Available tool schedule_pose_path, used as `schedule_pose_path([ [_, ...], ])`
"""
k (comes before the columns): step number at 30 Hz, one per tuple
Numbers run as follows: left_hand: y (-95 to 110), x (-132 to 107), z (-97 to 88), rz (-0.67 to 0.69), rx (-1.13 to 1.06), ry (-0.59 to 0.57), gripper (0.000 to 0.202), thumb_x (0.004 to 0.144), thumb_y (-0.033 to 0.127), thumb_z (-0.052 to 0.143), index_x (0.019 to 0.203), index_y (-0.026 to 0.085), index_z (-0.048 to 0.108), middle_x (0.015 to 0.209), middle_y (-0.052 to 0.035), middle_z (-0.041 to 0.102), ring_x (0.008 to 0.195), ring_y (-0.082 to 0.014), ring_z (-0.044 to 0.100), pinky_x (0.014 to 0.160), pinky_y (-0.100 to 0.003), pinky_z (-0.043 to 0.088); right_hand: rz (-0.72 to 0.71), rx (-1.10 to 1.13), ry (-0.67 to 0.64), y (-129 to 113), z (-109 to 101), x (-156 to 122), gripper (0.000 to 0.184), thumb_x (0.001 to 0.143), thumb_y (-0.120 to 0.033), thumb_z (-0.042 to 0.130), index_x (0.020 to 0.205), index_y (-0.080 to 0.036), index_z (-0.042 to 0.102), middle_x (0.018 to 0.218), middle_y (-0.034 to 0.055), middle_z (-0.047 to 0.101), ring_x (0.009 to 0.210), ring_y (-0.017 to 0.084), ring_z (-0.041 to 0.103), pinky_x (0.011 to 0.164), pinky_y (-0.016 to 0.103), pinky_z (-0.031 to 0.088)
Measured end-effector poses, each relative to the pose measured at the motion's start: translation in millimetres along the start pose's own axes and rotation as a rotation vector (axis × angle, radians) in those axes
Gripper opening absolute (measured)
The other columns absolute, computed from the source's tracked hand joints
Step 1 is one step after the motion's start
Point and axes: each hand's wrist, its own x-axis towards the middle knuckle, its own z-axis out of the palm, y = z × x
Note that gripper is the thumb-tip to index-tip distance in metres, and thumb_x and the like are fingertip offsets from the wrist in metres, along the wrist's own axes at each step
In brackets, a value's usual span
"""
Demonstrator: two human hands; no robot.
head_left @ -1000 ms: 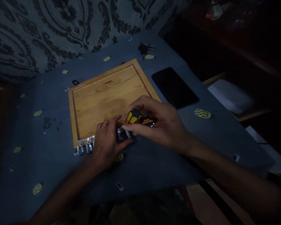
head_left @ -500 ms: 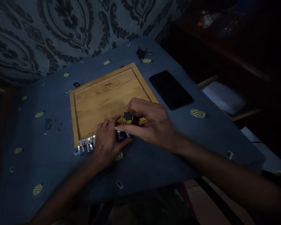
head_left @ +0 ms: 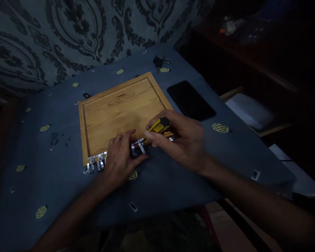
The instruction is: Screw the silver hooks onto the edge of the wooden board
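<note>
A wooden board with a raised frame (head_left: 120,105) lies on the table. Along its near edge runs a metal hook rail (head_left: 96,158) with several silver hooks. My left hand (head_left: 119,159) lies over the middle of the rail, thumb stretched apart from the fingers, hiding part of it. In my right hand (head_left: 185,140) is a yellow and black screwdriver (head_left: 160,125), gripped between thumb and fingers. It slants down left toward a hook (head_left: 141,145) just right of my left hand; whether the tip touches a screw I cannot tell.
A black phone (head_left: 191,99) lies right of the board, and a bunch of keys (head_left: 160,62) behind it. Several tiny screws (head_left: 67,141) lie at left beside a small clear bag (head_left: 53,140). The blue patterned tablecloth (head_left: 173,196) ends at a wall behind.
My right hand has drawn back slightly to the right and turned, bringing the screwdriver's handle and shaft into a slanting view and uncovering a hook. My left hand has stayed in place.
</note>
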Motion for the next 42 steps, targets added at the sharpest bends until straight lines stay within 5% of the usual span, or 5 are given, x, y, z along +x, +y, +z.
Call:
schedule_pose_path([
  [33,-0.5,-1.8,1.7,0.044,0.025,0.04,0.069,0.082,0.039,0.082,0.135,0.019,0.041,0.112,-0.0078,0.069,0.104,-0.0288,0.065,0.088,-0.042,0.048,-0.074,-0.053,-0.099,3.7,1.9,0.6,0.015,0.091,-0.03,0.07,0.085,-0.019,0.063,0.072,-0.0004,0.063,0.06,0.011,0.058,0.055,0.024,0.047],
  [38,-0.6,-1.5,2.5,0.054,0.047,0.037,0.067,0.083,0.038,0.081,0.134,0.018,0.043,0.11,-0.0073,0.068,0.102,-0.0285,0.064,0.085,-0.04,0.046,-0.109,0.039,-0.264,4.4,-7.0,7.6,0.013,0.093,-0.028,0.067,0.105,-0.021,0.067,0.092,0.0013,0.069,0.077,0.012,0.066,0.066,0.024,0.053],
  [42,-0.1,-1.3,2.1,0.049,0.021,0.044,0.066,0.084,0.037,0.08,0.134,0.019,0.041,0.112,-0.007,0.067,0.103,-0.0286,0.063,0.087,-0.04,0.046,-0.075,0.095,-0.357,6.2,-15.0,10.8,0.006,0.094,-0.027,0.066,0.098,-0.023,0.069,0.093,0.002,0.068,0.081,0.013,0.067,0.069,0.026,0.055],
])
